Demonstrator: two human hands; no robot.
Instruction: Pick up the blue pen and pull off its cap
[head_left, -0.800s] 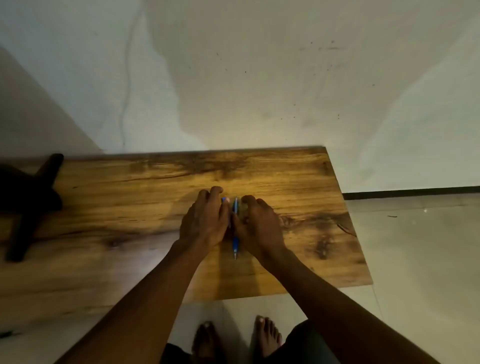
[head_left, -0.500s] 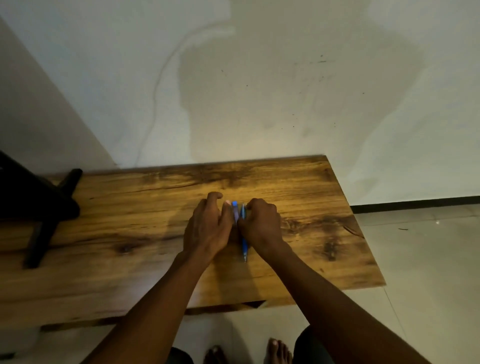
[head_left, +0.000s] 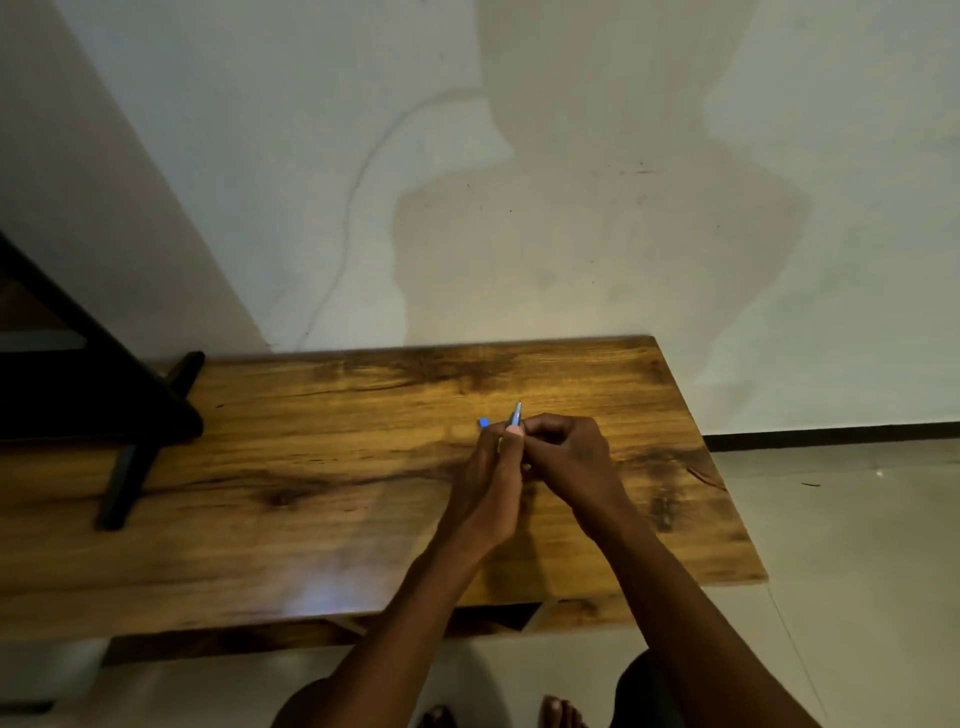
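Both hands meet over the middle of the wooden table (head_left: 311, 467). My left hand (head_left: 485, 483) stands on its edge with the fingers closed round blue pens; a blue pen end (head_left: 483, 422) pokes out past the fingertips. A second blue pen (head_left: 516, 414) sticks up and away from between the hands, its tip pointing toward the wall. My right hand (head_left: 569, 457) is curled, its fingers pinching this pen beside the left thumb. The rest of both pens is hidden inside the hands.
A black stand (head_left: 130, 447) with slanted legs sits on the table's left part. The wall (head_left: 519, 208) runs right behind the table. Tiled floor (head_left: 857, 545) lies to the right, and my bare feet (head_left: 561, 712) are below the table's front edge.
The hands have lifted off the table and turned; the pens, earlier lying flat between the hands, are now raised with one tip pointing up and away. The view has tilted upward.
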